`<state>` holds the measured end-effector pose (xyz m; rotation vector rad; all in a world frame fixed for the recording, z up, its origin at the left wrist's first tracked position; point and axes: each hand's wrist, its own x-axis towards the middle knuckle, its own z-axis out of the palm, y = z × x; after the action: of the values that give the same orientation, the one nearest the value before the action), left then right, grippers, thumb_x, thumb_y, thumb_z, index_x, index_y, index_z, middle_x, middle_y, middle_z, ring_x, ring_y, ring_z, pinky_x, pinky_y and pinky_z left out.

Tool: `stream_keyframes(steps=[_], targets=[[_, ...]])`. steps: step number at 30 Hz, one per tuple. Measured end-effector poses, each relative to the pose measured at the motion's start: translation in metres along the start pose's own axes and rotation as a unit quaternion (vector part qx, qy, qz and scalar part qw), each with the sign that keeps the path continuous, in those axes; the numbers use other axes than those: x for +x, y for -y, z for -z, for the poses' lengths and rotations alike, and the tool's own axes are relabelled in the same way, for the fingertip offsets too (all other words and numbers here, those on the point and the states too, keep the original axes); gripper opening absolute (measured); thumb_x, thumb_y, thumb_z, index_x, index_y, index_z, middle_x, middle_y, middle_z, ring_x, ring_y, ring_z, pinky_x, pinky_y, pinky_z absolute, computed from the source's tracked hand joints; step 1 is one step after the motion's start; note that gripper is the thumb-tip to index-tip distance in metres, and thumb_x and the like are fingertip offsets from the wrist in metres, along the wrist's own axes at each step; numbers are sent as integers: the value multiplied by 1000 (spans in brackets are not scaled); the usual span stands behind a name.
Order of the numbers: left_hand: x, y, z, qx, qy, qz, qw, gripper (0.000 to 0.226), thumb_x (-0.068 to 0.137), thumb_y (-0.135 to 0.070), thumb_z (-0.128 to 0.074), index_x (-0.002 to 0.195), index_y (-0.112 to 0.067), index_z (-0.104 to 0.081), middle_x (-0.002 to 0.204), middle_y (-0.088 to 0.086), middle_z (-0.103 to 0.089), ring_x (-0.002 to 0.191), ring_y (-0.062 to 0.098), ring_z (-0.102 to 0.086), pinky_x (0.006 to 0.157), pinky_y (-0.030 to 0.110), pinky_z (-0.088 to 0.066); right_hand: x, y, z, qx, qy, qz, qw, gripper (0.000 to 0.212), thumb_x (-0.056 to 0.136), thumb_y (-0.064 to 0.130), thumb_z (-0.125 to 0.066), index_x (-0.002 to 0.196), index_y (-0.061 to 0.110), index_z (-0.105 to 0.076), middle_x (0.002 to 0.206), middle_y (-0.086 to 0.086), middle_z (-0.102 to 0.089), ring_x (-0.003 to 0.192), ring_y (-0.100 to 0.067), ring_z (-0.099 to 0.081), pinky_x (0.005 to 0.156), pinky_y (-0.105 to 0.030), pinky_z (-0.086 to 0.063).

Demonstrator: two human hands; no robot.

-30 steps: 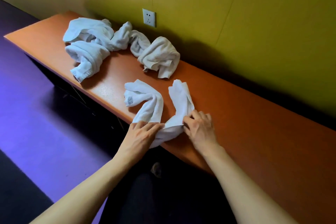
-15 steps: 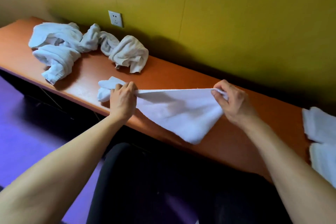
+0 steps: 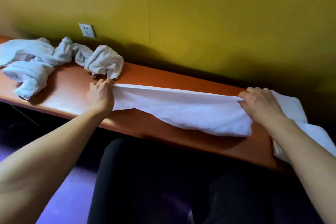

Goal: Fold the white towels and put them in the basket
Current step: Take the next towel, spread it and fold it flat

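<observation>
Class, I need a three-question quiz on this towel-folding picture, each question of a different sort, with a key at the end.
1. True or false: both hands grip the stretched towel.
2. Multiple choice: the crumpled towels lie (A) to the left of the left hand, (B) behind the right hand, (C) on the floor.
3. Short answer: what is fixed to the yellow wall above the crumpled towels?

Key:
1. True; each hand pinches one end of its top edge.
2. A.
3. A white wall socket.
</observation>
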<state>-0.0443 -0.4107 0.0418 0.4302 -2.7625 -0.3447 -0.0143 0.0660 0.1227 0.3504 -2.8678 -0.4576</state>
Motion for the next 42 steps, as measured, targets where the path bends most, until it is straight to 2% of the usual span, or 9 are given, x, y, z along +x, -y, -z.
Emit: stream_keyframes(steps=[6, 11, 16, 19, 22, 25, 32, 36, 42], targets=[[-3, -16, 50, -43, -92, -15, 995, 40, 95, -8, -39, 113, -27, -69, 116, 16, -62, 105, 42, -55, 73, 43, -41, -46, -28, 7, 9, 9, -173, 985, 20, 92, 28, -64, 93, 11, -74, 93, -18, -67, 91, -39, -60, 73, -39, -41], [-17, -20, 86, -32, -137, -23, 990, 41, 94, -1, -44, 122, -23, -63, 108, 19, -68, 106, 42, -56, 68, 43, -40, -86, -39, 21, 159, -104, -306, 933, 20, 100, 22, -51, 105, 13, -68, 95, -27, -67, 87, -48, -62, 65, -38, -40], [-33, -21, 127, -54, -157, -27, 986, 34, 91, -6, -48, 102, -21, -77, 108, 16, -67, 103, 41, -60, 76, 44, -47, -117, -37, 41, 300, -221, -361, 855, 22, 96, 20, -46, 106, 12, -64, 92, -25, -69, 89, -45, -64, 79, -48, -54], [-39, -23, 150, -83, -177, -22, 980, 35, 90, -4, -47, 104, -17, -77, 108, 17, -65, 103, 42, -60, 80, 46, -47, -126, -36, 54, 326, -308, -365, 816, 27, 93, 22, -50, 109, 10, -68, 103, -24, -65, 96, -42, -58, 86, -45, -47], [-33, -26, 168, -113, -203, 9, 972, 41, 90, -2, -42, 109, -13, -76, 113, 18, -64, 106, 43, -57, 85, 47, -46, -124, -39, 66, 338, -353, -359, 796, 27, 90, 28, -54, 107, 11, -68, 107, -22, -62, 100, -35, -53, 91, -37, -39], [-19, -30, 176, -126, -227, 29, 965, 42, 93, -5, -40, 108, -17, -77, 114, 16, -63, 111, 41, -51, 84, 46, -45, -108, -46, 74, 351, -380, -348, 782, 27, 87, 28, -57, 104, 11, -69, 105, -22, -62, 101, -31, -53, 92, -36, -40], [38, -51, 143, -98, -196, 52, 974, 38, 94, -10, -41, 107, -18, -75, 113, 14, -60, 117, 39, -45, 83, 48, -45, -40, -56, 55, 331, -312, -368, 811, 27, 88, 24, -58, 106, 8, -72, 106, -24, -65, 99, -37, -56, 83, -37, -42], [75, -59, 94, -56, -154, 53, 985, 37, 92, -11, -42, 108, -16, -75, 111, 19, -60, 116, 41, -47, 86, 48, -46, 6, -52, 12, 326, -235, -389, 829, 28, 92, 20, -57, 109, 4, -72, 110, -26, -65, 100, -41, -59, 82, -36, -45], [120, -63, 12, -1, -90, 32, 995, 37, 92, -8, -42, 112, -13, -73, 115, 28, -59, 117, 46, -47, 90, 52, -43, 74, -53, -67, 305, -157, -382, 858, 24, 92, 18, -60, 108, 4, -72, 111, -28, -63, 100, -45, -59, 87, -44, -48]])
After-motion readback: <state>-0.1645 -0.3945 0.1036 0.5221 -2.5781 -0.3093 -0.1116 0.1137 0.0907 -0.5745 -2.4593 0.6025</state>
